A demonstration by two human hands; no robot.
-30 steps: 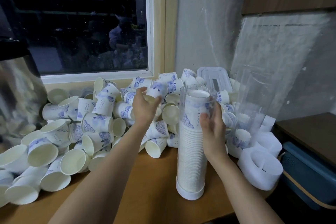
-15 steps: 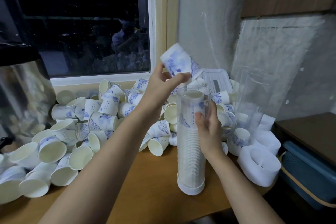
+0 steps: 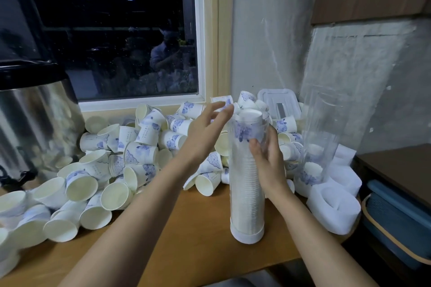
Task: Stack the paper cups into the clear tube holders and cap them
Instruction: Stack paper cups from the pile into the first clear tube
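Head view, centre right of frame: tube (image 3: 247, 193) upright on the worktop (image 3: 186, 240), seated in a white base cap (image 3: 247, 234). Packed with a nested stack (image 3: 245, 177) from base to mouth; top cup (image 3: 250, 115), blue-patterned, upside down and poking just above the rim. No cap on the upper end.

Right hand (image 3: 268, 163) curled round the tube's upper part from the right, thumb across the front, fingers wrapped behind the clear wall.

Left hand (image 3: 205, 133) just left of the tube's mouth, fingers spread and loose, holding nothing; slightly blurred, fingertips close to the rim, contact impossible to tell.

Loose cups (image 3: 140, 154) heaped across the left and middle of the frame, lying on their sides, also behind the tube.

Right of the tube, second tube (image 3: 320, 128) upright, a cup or two at its bottom. Just below it, lower right, white caps (image 3: 333, 209) on the worktop's edge.

Elsewhere: steel urn (image 3: 35, 128) at the left edge, dark window (image 3: 116, 42) upper left, white lid (image 3: 277, 99) against the wall behind the cups, blue box (image 3: 396, 221) at lower right.
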